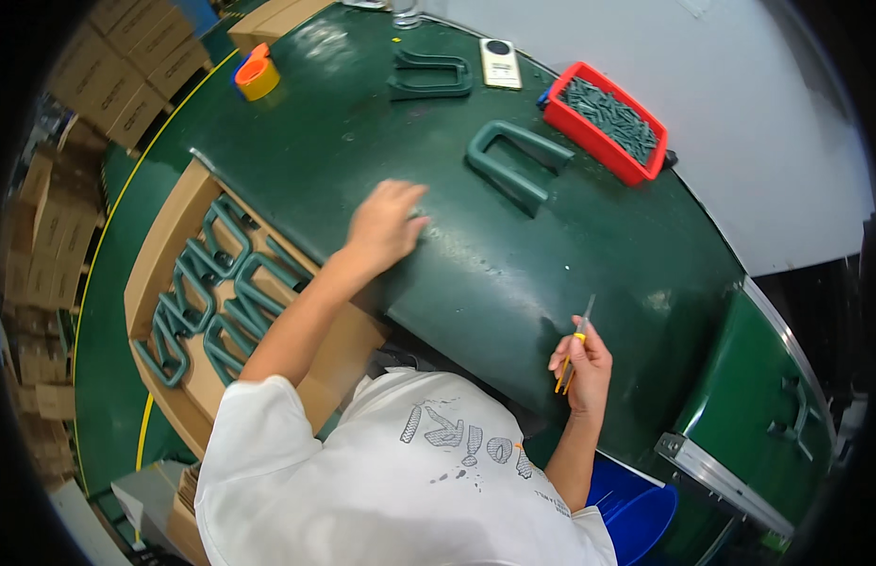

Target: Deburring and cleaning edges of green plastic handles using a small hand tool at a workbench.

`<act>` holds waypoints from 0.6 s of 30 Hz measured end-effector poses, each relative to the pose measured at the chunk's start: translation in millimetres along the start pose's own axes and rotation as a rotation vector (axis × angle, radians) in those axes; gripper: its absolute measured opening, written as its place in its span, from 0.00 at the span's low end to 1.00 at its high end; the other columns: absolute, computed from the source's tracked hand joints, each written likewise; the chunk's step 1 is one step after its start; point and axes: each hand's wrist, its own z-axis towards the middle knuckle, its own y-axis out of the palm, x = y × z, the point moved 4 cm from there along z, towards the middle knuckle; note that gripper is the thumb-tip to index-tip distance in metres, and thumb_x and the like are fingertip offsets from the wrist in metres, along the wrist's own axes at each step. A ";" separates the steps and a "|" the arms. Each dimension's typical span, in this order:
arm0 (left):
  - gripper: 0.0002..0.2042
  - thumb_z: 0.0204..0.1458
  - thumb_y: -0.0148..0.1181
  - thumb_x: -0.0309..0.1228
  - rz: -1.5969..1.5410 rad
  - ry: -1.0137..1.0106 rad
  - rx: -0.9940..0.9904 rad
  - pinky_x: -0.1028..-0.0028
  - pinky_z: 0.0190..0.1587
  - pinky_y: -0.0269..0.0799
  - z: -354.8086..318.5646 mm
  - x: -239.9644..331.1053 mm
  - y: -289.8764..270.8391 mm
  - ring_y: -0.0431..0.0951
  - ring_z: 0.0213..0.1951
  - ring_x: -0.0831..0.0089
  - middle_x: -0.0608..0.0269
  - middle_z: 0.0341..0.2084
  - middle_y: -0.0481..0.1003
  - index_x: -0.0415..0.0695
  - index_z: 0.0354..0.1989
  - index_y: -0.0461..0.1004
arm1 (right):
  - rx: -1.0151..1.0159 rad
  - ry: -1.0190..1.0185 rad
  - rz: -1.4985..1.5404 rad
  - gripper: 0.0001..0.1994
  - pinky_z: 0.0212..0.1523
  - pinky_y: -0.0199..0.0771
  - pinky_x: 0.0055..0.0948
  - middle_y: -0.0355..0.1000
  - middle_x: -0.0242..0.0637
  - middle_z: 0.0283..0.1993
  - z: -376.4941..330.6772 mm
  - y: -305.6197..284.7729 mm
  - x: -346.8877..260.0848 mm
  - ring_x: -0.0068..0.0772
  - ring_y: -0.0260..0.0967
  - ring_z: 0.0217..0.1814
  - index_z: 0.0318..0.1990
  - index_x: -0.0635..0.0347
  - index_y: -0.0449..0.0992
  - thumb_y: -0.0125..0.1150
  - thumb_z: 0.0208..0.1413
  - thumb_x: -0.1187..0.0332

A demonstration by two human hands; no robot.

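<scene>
My left hand (389, 224) is over the green tabletop (447, 311), its thumb apart from the loosely bent fingers and nothing seen in it. Near the front edge, my right hand (587, 366) grips a slim yellow-handled tool (579, 338) with a pointed metal tip, which points away from me. Whether it is pliers or snips I cannot tell. A dark green U-shaped tube handle (516, 162) lies beyond and between my hands. Farther back rests another green U-shaped part (431, 75). Under my left forearm, a cardboard box (169, 259) holds several similar tube handles (211, 283).
A red bin (603, 123) full of small green pieces stands at the back right, beside a white device (500, 64) with a dark round top. Orange tape rolls (257, 75) sit at the far left. A blue bucket (636, 514) is below my right arm. Stacked cartons (126, 75) line the left.
</scene>
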 end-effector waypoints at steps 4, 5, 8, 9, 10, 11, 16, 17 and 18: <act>0.24 0.40 0.66 0.25 -0.025 0.349 -0.062 0.61 0.51 0.64 85.5 34.1 78.6 0.68 0.50 0.56 0.55 0.43 0.71 0.39 0.48 0.68 | 0.115 0.070 -0.122 0.17 0.14 0.55 0.15 0.67 0.31 0.20 -17.6 10.2 -2.2 0.19 0.65 0.16 0.55 0.66 0.67 0.55 0.59 0.70; 0.23 0.40 0.66 0.25 -0.027 0.386 -0.155 0.61 0.49 0.64 95.6 30.6 97.6 0.68 0.49 0.56 0.55 0.42 0.72 0.39 0.48 0.68 | 0.129 0.075 -0.116 0.17 0.14 0.55 0.15 0.66 0.31 0.19 -23.4 12.6 -3.5 0.19 0.64 0.16 0.54 0.67 0.68 0.56 0.59 0.70; 0.18 0.46 0.64 0.28 -0.378 0.252 -0.188 0.65 0.43 0.66 102.8 30.3 129.4 0.71 0.38 0.63 0.58 0.33 0.72 0.40 0.46 0.69 | 0.179 0.079 -0.122 0.16 0.14 0.54 0.16 0.64 0.30 0.16 -34.6 5.6 -0.2 0.19 0.63 0.14 0.52 0.69 0.69 0.57 0.58 0.71; 0.16 0.48 0.62 0.29 -0.644 0.035 -0.162 0.65 0.42 0.66 95.7 46.1 124.6 0.71 0.36 0.65 0.58 0.31 0.71 0.41 0.46 0.69 | 0.207 0.071 -0.092 0.16 0.14 0.54 0.16 0.65 0.30 0.17 -35.9 -3.3 4.6 0.19 0.63 0.15 0.52 0.69 0.69 0.57 0.58 0.71; 0.15 0.51 0.61 0.30 -0.895 -0.192 -0.150 0.66 0.41 0.66 86.3 61.4 119.5 0.70 0.33 0.67 0.57 0.29 0.71 0.42 0.45 0.69 | 0.238 0.062 -0.055 0.16 0.14 0.54 0.16 0.65 0.31 0.18 -39.5 -9.9 8.9 0.19 0.63 0.16 0.51 0.70 0.69 0.57 0.58 0.71; 0.13 0.53 0.59 0.31 -1.285 -0.261 -0.168 0.67 0.39 0.66 77.1 80.3 108.2 0.69 0.32 0.68 0.59 0.28 0.70 0.42 0.45 0.69 | 0.272 0.050 -0.040 0.17 0.15 0.55 0.16 0.66 0.31 0.21 -40.2 -9.7 7.0 0.18 0.64 0.18 0.52 0.69 0.69 0.57 0.57 0.71; 0.13 0.59 0.51 0.39 -2.110 -0.437 -0.200 0.73 0.32 0.60 15.0 129.6 73.3 0.62 0.28 0.74 0.65 0.26 0.66 0.44 0.45 0.66 | 0.310 -0.027 0.080 0.18 0.19 0.58 0.16 0.70 0.32 0.28 -16.9 20.4 -9.7 0.16 0.65 0.24 0.54 0.68 0.69 0.58 0.57 0.71; 0.13 0.59 0.51 0.39 -2.133 -0.460 -0.225 0.74 0.32 0.59 7.1 132.3 72.2 0.62 0.28 0.74 0.65 0.25 0.65 0.44 0.45 0.66 | 0.279 -0.033 0.077 0.19 0.19 0.57 0.15 0.70 0.33 0.29 -12.4 27.0 -8.9 0.16 0.64 0.24 0.54 0.69 0.68 0.58 0.57 0.70; 0.14 0.59 0.51 0.40 -2.156 -0.483 -0.248 0.75 0.31 0.59 0.2 134.6 71.5 0.61 0.28 0.75 0.66 0.25 0.65 0.44 0.45 0.66 | 0.247 -0.039 0.073 0.19 0.18 0.56 0.15 0.70 0.35 0.30 -8.9 33.1 -7.7 0.16 0.63 0.23 0.54 0.70 0.67 0.58 0.57 0.70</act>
